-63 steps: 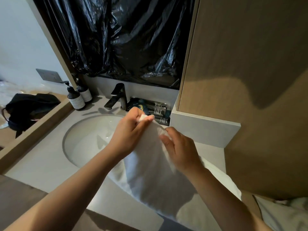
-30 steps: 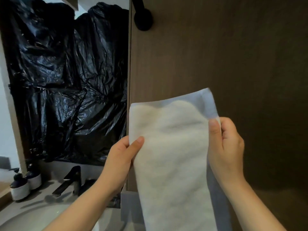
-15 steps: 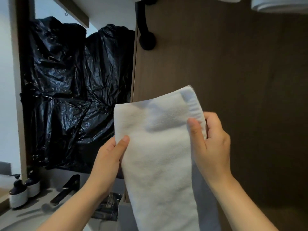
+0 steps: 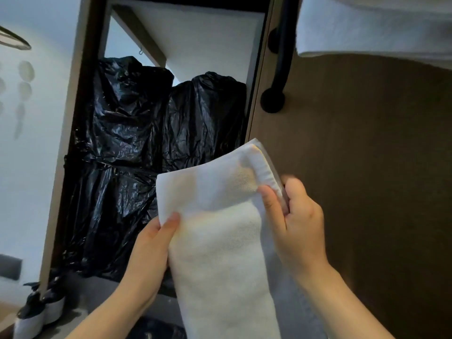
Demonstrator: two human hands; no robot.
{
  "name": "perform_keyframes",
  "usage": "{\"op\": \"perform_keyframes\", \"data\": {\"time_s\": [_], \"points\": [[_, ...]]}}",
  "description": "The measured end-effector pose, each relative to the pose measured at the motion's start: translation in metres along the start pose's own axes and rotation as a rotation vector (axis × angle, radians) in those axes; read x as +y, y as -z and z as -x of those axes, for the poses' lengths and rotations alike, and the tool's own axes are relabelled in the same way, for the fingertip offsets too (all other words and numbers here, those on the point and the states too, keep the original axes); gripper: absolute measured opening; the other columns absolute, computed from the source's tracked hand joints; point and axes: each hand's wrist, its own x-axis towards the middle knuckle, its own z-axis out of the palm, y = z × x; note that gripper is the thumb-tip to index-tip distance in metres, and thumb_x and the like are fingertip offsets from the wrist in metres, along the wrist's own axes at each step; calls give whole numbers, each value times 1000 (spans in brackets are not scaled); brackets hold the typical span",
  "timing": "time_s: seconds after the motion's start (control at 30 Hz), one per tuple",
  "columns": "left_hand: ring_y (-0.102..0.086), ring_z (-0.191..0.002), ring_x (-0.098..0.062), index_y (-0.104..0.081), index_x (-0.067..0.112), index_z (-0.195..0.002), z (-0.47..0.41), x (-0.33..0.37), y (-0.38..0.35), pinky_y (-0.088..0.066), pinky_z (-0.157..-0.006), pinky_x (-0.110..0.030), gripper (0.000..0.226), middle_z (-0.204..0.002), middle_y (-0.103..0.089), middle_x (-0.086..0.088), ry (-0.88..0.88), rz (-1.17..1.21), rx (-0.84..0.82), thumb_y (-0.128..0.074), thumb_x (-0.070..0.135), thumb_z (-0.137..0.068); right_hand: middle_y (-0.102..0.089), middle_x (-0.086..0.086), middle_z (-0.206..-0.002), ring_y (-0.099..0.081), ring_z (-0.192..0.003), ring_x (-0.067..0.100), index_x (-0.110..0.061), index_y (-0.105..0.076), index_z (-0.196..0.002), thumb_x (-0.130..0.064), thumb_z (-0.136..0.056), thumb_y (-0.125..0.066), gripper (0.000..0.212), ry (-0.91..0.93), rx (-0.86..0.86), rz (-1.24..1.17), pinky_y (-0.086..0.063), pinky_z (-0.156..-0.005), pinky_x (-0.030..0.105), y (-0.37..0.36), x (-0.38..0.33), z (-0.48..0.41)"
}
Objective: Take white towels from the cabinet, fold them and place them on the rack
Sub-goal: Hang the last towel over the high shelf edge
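Holding the folded white towel up, the left hand pinches its left edge and the right hand pinches its right edge. Another towel sits high by the black rack, so this one likely just needs lifting up there.

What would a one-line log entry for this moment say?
stage: folded white towel held upright | left hand: grips left edge | right hand: pinches right edge | above: black rack, another towel
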Motion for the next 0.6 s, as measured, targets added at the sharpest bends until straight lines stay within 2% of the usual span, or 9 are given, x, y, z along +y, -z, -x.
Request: {"op": "perform_keyframes", "data": {"time_s": [0.07, 0.17, 0.3, 0.37, 0.47, 0.6], "points": [[-68, -99, -38, -73, 17, -97, -15, 3, 19, -50, -93, -58, 37, -103, -74, -13, 3, 50, -1, -61, 48, -81, -36, -13, -52, -43, -44, 3, -40, -33, -80, -38, -98, -48, 24, 24, -1, 16, -22, -41, 7, -25, -10, -7], [-69, -97, -36, -73, 14, -98, -37, 6, 53, -51, -92, -58, 39, -102, -74, -13, 8, 80, -5, -59, 46, -79, -55, -19, -68, -51, -50, 4, -34, -46, -91, -43, -99, -45, 12, 5, -48, 30, -26, -40, 9, -64, -22, -15], [-71, -89, -31, -75, 29, -89, -66, 10, 109, -54, -87, -56, 29, -97, -75, -8, 44, 45, -44, -57, 48, -77, -57, -16, -75, -55, -57, 9, -37, -48, -92, -54, -97, -41, 19, -54, -69, 67, -32, -43, 14, -119, -41, -20], [-71, -92, -31, -75, 25, -93, -80, 14, 138, -54, -86, -52, 29, -99, -75, -9, 59, 55, -67, -58, 45, -79, -59, -14, -81, -57, -59, 9, -36, -50, -97, -57, -97, -38, 24, -76, -64, 92, -34, -43, 15, -147, -53, -21], [-72, -89, -26, -74, 27, -93, -99, 23, 175, -56, -83, -47, 28, -96, -75, -6, 64, 23, -91, -57, 46, -80, -62, -16, -87, -61, -65, 4, -35, -51, -102, -52, -98, -40, 21, -108, -25, 74, -38, -45, 12, -185, -71, -20], [-72, -85, -25, -71, 22, -96, -117, 33, 209, -55, -86, -54, 24, -93, -75, -6, 71, -5, -78, -56, 39, -89, -63, -16, -89, -63, -70, 1, -33, -52, -103, -51, -100, -41, 22, -156, -6, 54, -45, -51, 19, -219, -90, -17]]}}
